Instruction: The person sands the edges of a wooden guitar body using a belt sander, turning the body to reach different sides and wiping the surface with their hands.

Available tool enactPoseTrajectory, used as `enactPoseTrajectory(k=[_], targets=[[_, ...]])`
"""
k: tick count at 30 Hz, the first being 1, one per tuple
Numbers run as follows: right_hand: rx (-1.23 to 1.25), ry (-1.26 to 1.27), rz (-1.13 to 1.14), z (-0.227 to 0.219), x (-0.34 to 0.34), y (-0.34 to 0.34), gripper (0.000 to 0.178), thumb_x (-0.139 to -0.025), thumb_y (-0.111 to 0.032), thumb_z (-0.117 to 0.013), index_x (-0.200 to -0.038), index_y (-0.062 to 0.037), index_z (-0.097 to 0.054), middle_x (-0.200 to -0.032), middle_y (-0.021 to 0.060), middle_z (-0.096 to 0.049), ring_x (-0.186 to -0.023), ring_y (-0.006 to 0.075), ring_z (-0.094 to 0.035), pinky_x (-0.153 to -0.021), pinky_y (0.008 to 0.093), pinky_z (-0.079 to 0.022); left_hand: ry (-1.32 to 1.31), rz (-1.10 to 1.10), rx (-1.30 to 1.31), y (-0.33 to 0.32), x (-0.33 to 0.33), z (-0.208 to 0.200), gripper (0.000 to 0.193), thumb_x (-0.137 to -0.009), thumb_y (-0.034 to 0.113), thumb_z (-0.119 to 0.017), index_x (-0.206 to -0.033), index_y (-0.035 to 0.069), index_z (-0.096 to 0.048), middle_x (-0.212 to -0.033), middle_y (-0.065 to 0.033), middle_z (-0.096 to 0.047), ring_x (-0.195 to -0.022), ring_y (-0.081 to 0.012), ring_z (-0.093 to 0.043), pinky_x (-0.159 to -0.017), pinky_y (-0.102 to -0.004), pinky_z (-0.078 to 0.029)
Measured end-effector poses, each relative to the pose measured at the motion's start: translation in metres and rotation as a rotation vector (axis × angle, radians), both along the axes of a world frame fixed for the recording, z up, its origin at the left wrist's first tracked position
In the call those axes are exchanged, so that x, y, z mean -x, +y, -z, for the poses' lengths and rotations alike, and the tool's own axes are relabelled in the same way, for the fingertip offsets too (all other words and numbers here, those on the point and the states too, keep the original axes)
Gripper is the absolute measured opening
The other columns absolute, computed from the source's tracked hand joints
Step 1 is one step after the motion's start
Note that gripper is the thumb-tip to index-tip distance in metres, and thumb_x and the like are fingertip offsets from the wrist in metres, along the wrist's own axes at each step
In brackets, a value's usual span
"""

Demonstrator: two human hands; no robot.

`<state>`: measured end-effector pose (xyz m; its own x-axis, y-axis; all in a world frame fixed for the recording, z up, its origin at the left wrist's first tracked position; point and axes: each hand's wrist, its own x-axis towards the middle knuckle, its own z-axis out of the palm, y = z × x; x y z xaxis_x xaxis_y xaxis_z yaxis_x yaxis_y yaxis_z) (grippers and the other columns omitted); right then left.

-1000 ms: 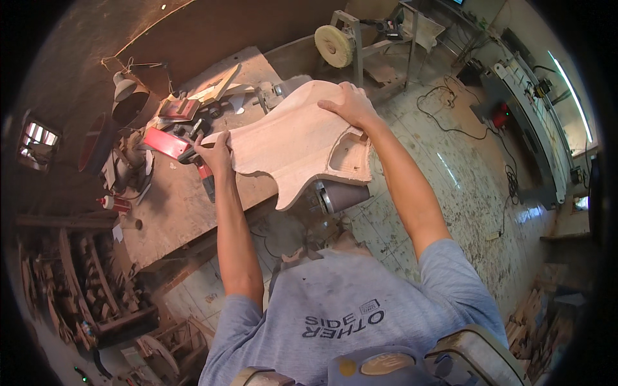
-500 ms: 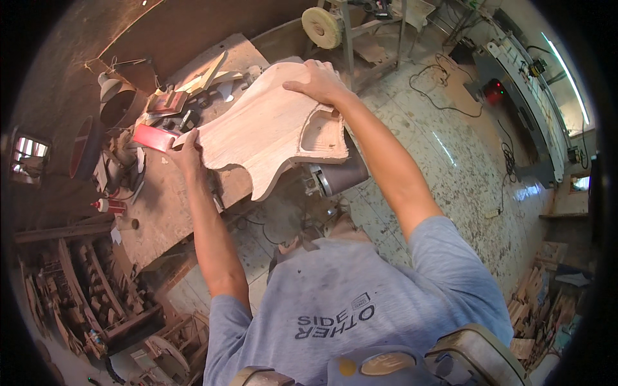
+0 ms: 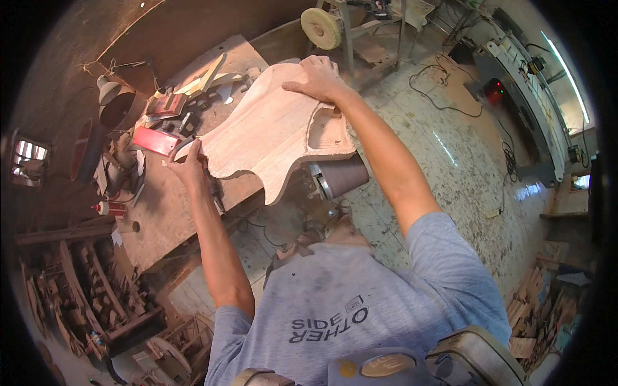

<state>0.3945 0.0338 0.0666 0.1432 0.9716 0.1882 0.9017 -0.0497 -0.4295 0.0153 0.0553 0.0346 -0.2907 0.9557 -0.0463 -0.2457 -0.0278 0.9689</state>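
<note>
An unfinished pale wooden guitar body [image 3: 257, 132] is held level over the corner of the workbench, with a curved cavity cut into its right end. My right hand [image 3: 318, 80] grips its far right edge, thumb on the top face and fingers over the rim. At the narrower left end, my left hand [image 3: 188, 164] holds the edge, thumb uppermost; part of its grip is hidden. Below the cavity end, a belt sander [image 3: 344, 177] with a brown abrasive belt shows; whether the wood touches it cannot be seen.
The wooden workbench [image 3: 158, 222] bears a red box [image 3: 156, 139], a red bottle [image 3: 111, 208], tools and wood offcuts. Beyond stands a buffing wheel [image 3: 321, 28] beside a metal frame. Cables [image 3: 444, 80] lie on the dusty tiled floor. Wood scraps [image 3: 96, 289] fill a rack at lower left.
The guitar body has turned slightly, its lower horn shifting right and toward me. My left hand has moved a little nearer to me; my right hand has barely moved.
</note>
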Motion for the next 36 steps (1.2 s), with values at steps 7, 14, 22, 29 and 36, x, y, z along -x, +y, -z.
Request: enactPoseTrajectory(k=[7,14,22,29,36], targets=[[-0.010,0.027,-0.023,-0.007,0.000,-0.002,0.103,-0.081,-0.080,-0.066,-0.143,0.0027,-0.056,-0.149,0.0220,-0.052,-0.145,0.0387,-0.037,-0.123,0.0525,-0.026,0.133,-0.056,0.061,0.001,0.001,-0.004,0.077,-0.079,0.006,-0.089,-0.133,0.001,-0.034,-0.101,-0.0188,-0.064,-0.066,-0.0185,-0.065,-0.048,-0.0309,-0.051],[-0.023,0.091,-0.071,-0.007,0.020,0.004,0.103,-0.081,-0.078,-0.068,-0.144,0.0028,-0.056,-0.150,0.0216,-0.051,-0.146,0.0388,-0.035,-0.122,0.0521,-0.026,0.203,-0.152,0.084,-0.002,0.024,-0.002,0.080,-0.077,0.013,-0.092,-0.135,-0.005,-0.039,-0.115,-0.0233,-0.061,-0.083,-0.0232,-0.070,-0.056,-0.0311,-0.056],[0.035,0.067,-0.048,-0.010,0.023,-0.009,0.102,-0.079,-0.078,-0.070,-0.143,0.0013,-0.056,-0.153,0.0214,-0.048,-0.147,0.0403,-0.033,-0.123,0.0520,-0.023,0.732,-0.141,0.059,-0.016,0.012,-0.010,0.079,-0.073,0.035,-0.092,-0.137,0.004,-0.059,-0.134,-0.0321,-0.050,-0.126,-0.0389,-0.054,-0.107,-0.0446,-0.046],[0.065,0.198,0.118,-0.007,-0.019,-0.038,0.097,-0.078,-0.071,-0.077,-0.143,-0.0020,-0.054,-0.150,0.0266,-0.051,-0.141,0.0429,-0.046,-0.115,0.0493,-0.040,1.340,0.015,0.141,-0.009,-0.046,-0.031,0.075,-0.084,0.064,-0.069,-0.133,0.007,-0.069,-0.158,-0.0316,-0.037,-0.152,-0.0461,-0.028,-0.121,-0.0649,-0.023],[0.091,0.473,0.252,-0.015,-0.068,-0.073,0.083,-0.077,-0.057,-0.086,-0.126,0.0009,-0.053,-0.129,0.0290,-0.066,-0.120,0.0396,-0.066,-0.102,0.0427,-0.051,1.621,0.296,-0.087,-0.003,-0.123,-0.037,0.069,-0.101,0.059,-0.047,-0.143,0.005,-0.062,-0.159,-0.0215,-0.047,-0.156,-0.0403,-0.029,-0.126,-0.0612,-0.015]])
